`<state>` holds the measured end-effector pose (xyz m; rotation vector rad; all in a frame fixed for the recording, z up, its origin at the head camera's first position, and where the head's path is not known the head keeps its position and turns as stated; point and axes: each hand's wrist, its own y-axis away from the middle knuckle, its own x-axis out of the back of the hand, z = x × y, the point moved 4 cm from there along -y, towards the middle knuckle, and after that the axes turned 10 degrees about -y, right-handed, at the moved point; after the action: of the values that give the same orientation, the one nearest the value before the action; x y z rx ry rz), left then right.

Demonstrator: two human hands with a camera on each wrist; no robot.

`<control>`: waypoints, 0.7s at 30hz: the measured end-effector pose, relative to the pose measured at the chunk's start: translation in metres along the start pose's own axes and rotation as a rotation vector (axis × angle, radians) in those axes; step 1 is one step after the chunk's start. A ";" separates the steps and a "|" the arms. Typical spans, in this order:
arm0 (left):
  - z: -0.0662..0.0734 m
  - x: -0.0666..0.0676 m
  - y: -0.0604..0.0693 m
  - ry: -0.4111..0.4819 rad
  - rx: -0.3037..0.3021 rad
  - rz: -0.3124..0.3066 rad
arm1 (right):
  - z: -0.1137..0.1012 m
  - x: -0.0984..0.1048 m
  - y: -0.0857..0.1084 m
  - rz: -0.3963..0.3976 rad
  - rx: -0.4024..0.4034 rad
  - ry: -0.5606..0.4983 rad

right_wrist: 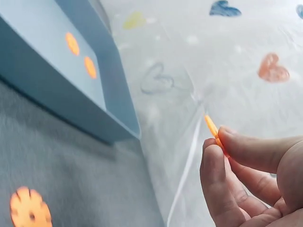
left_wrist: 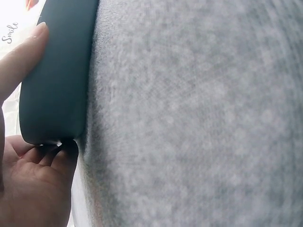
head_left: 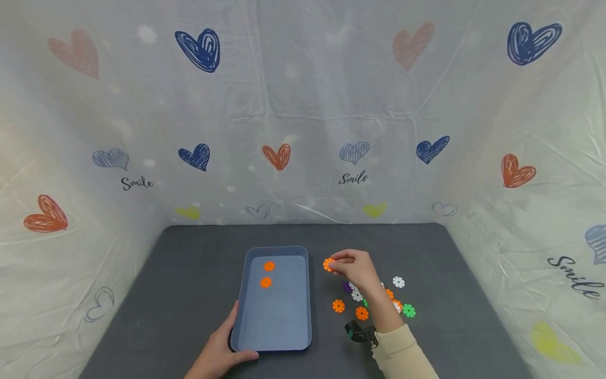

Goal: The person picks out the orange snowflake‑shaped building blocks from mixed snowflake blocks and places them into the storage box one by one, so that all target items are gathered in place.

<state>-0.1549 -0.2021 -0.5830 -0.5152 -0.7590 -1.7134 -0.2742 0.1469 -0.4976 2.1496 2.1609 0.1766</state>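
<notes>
A blue-grey tray [head_left: 274, 321] lies on the dark table with two orange notched discs [head_left: 269, 266] [head_left: 266, 282] inside, near its far end. At its near left corner the left hand [head_left: 219, 345] holds the rim; in the left wrist view the thumb of that hand [left_wrist: 33, 184] rests on the tray's side [left_wrist: 59, 80]. Right of the tray, the right hand [head_left: 357, 268] pinches an orange disc [head_left: 328, 264] between thumb and fingertips, above the table. The right wrist view shows this disc [right_wrist: 211, 126] edge-on in the hand [right_wrist: 251, 179], apart from the tray [right_wrist: 118, 90].
Loose discs lie right of the tray, partly under the right forearm: orange [head_left: 338, 306] [head_left: 362, 313], white [head_left: 399, 282], green [head_left: 408, 310] and purple [head_left: 347, 287]. A black band [head_left: 360, 332] is on the right wrist. A curtain with printed hearts [head_left: 276, 157] surrounds the table [head_left: 189, 279].
</notes>
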 end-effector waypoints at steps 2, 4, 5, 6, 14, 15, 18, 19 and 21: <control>0.000 0.000 0.000 0.005 0.000 -0.001 | -0.001 -0.010 -0.001 -0.016 0.008 0.006; -0.001 0.000 -0.001 0.009 -0.001 -0.003 | 0.000 -0.020 -0.003 -0.037 0.007 0.014; -0.001 0.000 -0.001 0.007 -0.003 -0.003 | 0.000 -0.025 -0.003 -0.050 0.005 0.017; -0.001 0.000 -0.001 0.009 -0.003 -0.003 | 0.000 -0.029 -0.003 -0.066 0.004 0.018; -0.001 -0.002 -0.002 -0.007 -0.004 0.005 | 0.006 -0.059 0.000 -0.184 0.014 0.015; -0.001 -0.002 -0.002 -0.006 -0.005 0.007 | 0.007 -0.062 0.001 -0.191 0.016 0.020; 0.000 -0.002 -0.001 0.000 -0.005 0.011 | 0.008 -0.074 0.002 -0.207 0.016 0.017; 0.000 -0.002 -0.001 0.000 -0.005 0.011 | 0.009 -0.079 0.003 -0.212 0.016 0.017; 0.001 -0.001 0.000 -0.001 -0.003 0.013 | 0.012 -0.088 0.003 -0.223 0.021 0.021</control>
<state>-0.1547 -0.2005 -0.5835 -0.5221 -0.7520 -1.7024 -0.2686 0.0587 -0.5106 1.9052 2.4021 0.1616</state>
